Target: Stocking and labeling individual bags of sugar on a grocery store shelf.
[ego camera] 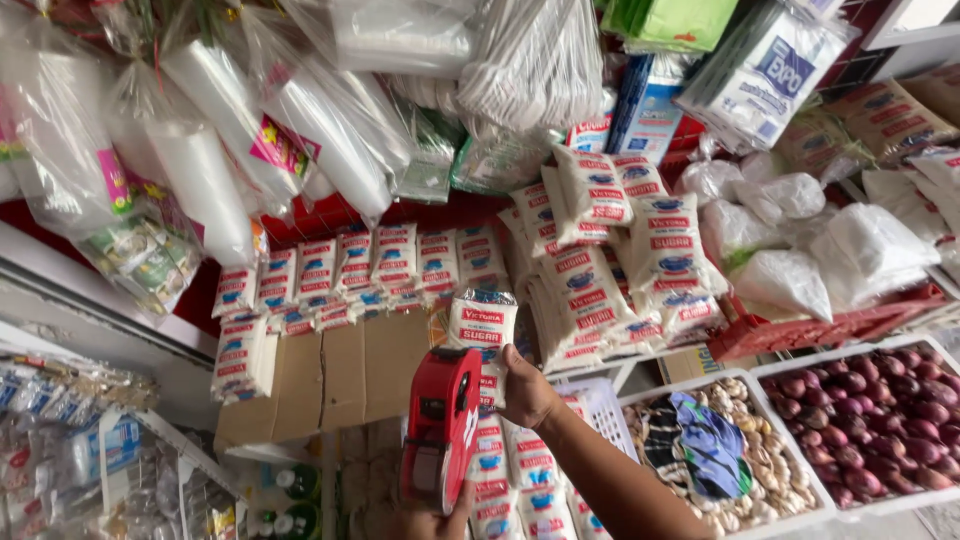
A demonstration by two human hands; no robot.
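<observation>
- Far left, clear bags of white cups (200,170) hang over a red ledge, and small packets (60,390) fill a wire rack below them.
- A row of small sugar bags (350,265) stands on cardboard boxes (340,375), left of centre.
- The left hand (435,520) shows only at the bottom edge, its fingers closed round the grip of a red price gun (440,425). The gun stands upright, its head just beside the held bag.
- The right hand (525,390) reaches in from the lower right, clamped on the right edge of a sugar bag (482,335). The bag is held upright in the air, in front of the boxes and above a lower row of the same bags (520,480).
- The two hands are apart, the gun and the bag between them.
- Behind the held bag a bigger pile of sugar bags (610,250) leans against the shelf.
- A white basket (600,400) sits just right of the right hand.
- Further right, knotted clear bags of white powder (800,240) lie on a red tray (820,325).
- Bottom right, a white crate (760,400) holds garlic with a dark cloth (705,445) on top.
- Beside it, another crate is full of red onions (880,420).
</observation>
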